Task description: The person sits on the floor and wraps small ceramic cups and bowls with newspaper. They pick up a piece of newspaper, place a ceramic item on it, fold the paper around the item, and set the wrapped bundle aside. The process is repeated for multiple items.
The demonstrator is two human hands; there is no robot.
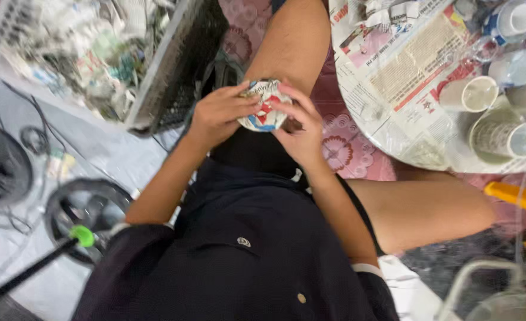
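Above lap, hands (263,116) cup paper-wrapped ball (264,107).

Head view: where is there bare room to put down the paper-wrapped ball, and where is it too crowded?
Both hands, left hand and right hand, hold the paper-wrapped ball. Free patches: newspaper between the cups and the table's near edge; pale floor between basket and fan. Crowded: basket, cup cluster.

Both hands' fingers (248,98) clasp paper-wrapped ball (264,107) above lap.
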